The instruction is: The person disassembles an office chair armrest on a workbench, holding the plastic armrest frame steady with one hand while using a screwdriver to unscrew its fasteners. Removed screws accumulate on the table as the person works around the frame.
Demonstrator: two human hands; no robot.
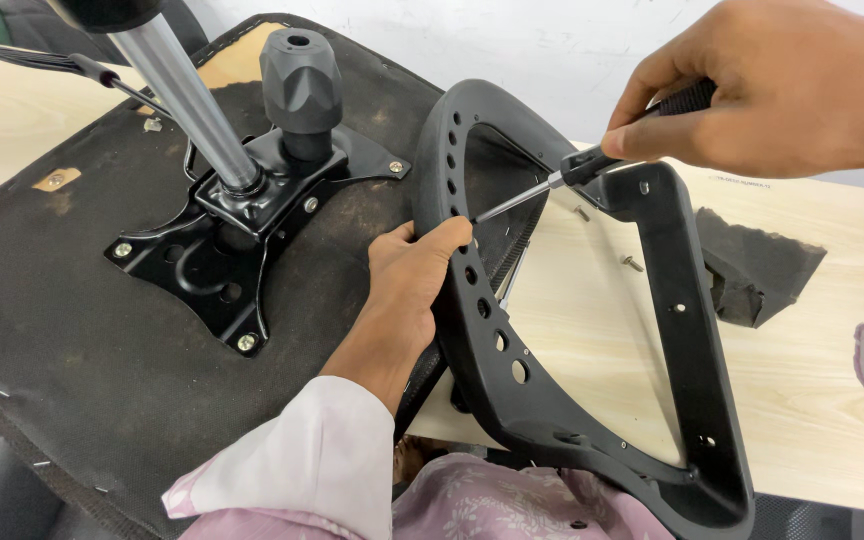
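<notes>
Screwdriver [592, 160] tip sits right at a hole on the inner edge of the black plastic backrest frame [592, 400], near the frame's top left curve. The right hand [782, 85] has its fingers wrapped tight around the black handle — the shaft slants down to the left. The left hand [417, 275] clamps the frame's perforated left rail, thumb on top, fingers curled around it. The frame leans between the upturned seat base [62, 330] and the pale wooden table [822, 400] — metal mounting plate [242, 230] and gas cylinder [187, 100] stand just left. Two loose screws [632, 263] lie on the table inside the frame's opening.
</notes>
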